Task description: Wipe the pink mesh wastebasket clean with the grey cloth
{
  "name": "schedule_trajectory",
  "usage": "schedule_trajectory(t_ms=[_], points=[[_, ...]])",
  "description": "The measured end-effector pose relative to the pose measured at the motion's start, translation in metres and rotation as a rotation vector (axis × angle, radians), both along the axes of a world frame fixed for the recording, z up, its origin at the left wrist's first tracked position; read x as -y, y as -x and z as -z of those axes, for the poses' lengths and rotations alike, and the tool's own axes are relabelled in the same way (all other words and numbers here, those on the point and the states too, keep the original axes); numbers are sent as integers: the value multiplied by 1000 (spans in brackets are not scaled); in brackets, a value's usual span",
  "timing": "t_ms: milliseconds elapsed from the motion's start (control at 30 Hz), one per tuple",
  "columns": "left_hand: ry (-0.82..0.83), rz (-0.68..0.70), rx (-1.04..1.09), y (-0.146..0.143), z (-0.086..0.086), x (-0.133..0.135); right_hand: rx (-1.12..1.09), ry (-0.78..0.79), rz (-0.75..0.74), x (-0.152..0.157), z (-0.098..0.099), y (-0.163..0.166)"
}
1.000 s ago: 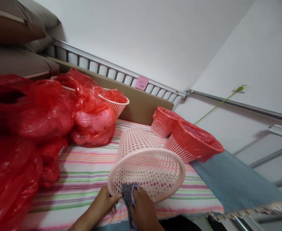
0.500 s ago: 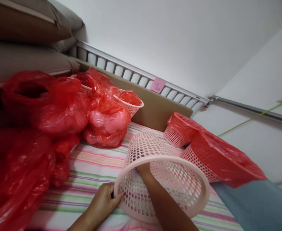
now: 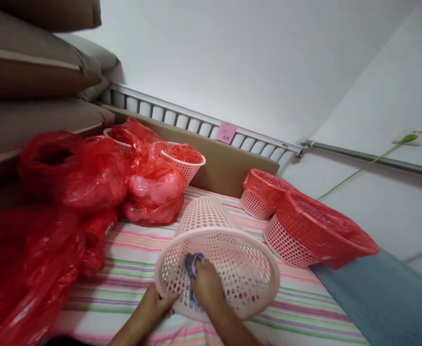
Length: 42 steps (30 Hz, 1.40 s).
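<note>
A pale pink perforated basket lies on its side on the striped sheet, mouth toward me. My left hand grips its rim at the lower left. My right hand is inside the basket mouth, closed on a grey-purple cloth pressed against the inner wall.
Red plastic bags pile up at the left, some lining pink baskets. Two more baskets with red liners stand at the right. A blue cloth covers the bed's right end. A metal rail and cushions lie behind.
My right hand went deep into the basket, then drew back to just inside the mouth with the cloth. The left hand stayed on the rim. The view shifted.
</note>
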State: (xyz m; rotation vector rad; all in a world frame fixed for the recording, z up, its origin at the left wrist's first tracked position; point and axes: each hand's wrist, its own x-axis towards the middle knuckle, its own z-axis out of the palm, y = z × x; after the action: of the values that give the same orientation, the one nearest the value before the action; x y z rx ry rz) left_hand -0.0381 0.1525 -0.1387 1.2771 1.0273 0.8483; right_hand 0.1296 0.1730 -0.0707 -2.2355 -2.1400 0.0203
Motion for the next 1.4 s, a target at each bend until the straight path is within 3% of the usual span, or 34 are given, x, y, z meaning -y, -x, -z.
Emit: schedule_trajectory(t_ms=[133, 233, 367, 500, 667, 833, 1067, 1400], points=[[21, -136, 60, -7, 5, 8, -46, 54, -72, 68, 10, 2], [74, -224, 66, -13, 4, 20, -91, 63, -65, 87, 12, -1], [-14, -306, -44, -14, -4, 41, -197, 30, -86, 93, 12, -4], [-113, -341, -117, -10, -25, 61, -307, -2, -108, 107, 13, -8], [-86, -408, -192, -12, -42, 79, -229, -46, -70, 119, 13, -22], [-50, -434, -211, -19, -33, 95, -168, -38, -116, 116, 18, -29], [107, -303, -152, -36, -12, 98, -229, -20, -110, 114, 16, -29], [85, -268, -168, -44, -37, 93, -316, -18, -46, 121, -1, -29]])
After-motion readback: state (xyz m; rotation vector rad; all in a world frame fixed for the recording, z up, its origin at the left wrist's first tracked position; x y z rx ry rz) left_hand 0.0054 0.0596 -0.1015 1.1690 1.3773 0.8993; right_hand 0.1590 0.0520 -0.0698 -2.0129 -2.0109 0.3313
